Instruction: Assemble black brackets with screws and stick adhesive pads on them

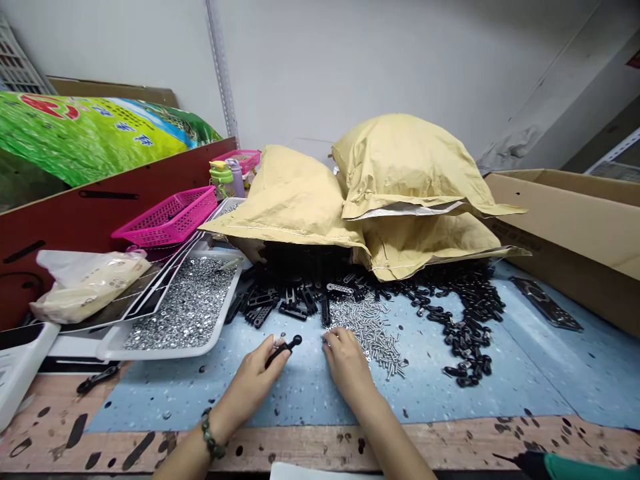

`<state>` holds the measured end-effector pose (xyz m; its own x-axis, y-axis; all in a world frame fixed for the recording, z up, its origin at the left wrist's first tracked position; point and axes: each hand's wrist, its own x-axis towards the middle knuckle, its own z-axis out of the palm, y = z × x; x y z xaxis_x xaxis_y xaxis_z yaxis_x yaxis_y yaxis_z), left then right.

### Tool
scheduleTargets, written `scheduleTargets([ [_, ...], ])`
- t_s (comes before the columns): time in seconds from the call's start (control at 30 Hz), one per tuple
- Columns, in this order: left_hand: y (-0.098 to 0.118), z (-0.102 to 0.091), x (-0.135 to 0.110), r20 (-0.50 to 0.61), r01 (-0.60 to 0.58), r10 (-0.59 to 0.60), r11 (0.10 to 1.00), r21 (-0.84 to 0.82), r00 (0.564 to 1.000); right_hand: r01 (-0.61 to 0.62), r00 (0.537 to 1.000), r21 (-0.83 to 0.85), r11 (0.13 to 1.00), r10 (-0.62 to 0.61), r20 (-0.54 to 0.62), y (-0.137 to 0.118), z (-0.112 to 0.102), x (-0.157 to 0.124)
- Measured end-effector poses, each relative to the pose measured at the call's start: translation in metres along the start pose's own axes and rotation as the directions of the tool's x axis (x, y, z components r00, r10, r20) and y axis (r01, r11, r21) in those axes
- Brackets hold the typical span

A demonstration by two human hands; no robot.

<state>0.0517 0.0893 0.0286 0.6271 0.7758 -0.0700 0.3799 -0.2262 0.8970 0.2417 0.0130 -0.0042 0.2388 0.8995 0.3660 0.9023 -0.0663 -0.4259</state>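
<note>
My left hand [260,373], with a beaded bracelet on its wrist, pinches a slim black ball-ended part [284,351], its ball pointing up and to the right. A short gap away, my right hand [346,363] is closed at the left edge of a heap of silver screws [373,330]; its fingertips are pinched, and whatever small thing they hold is too small to make out. Behind both hands lie black slotted arms [260,308]. Farther right spreads a pile of small black clamp-like pieces [467,333]. Everything lies on a blue mat [430,403].
A white tray of small metal nuts [183,310] stands at left, near a pink basket [170,217]. Stuffed yellow paper sacks [305,193] rise at the back. A cardboard box [570,227] and a flat black packet [545,303] sit right. A green-handled tool [570,467] lies front right.
</note>
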Motion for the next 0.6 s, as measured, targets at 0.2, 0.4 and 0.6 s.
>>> scheduleTargets([
  [0.2,-0.008,-0.015,0.013,-0.021,-0.047,0.047,0.999,0.009,0.999,0.093,0.995,-0.025,0.995,-0.092,0.041,-0.014,0.014,-0.016],
  [0.4,0.000,-0.001,0.031,0.182,-0.349,0.307,0.893,0.286,0.934,-0.015,1.000,0.056,0.998,0.016,-0.022,-0.002,-0.010,-0.029],
  [0.6,-0.008,0.014,0.037,0.385,-0.488,0.358,0.809,0.326,0.851,0.081,0.995,0.168,0.983,-0.090,0.046,-0.008,-0.006,-0.043],
])
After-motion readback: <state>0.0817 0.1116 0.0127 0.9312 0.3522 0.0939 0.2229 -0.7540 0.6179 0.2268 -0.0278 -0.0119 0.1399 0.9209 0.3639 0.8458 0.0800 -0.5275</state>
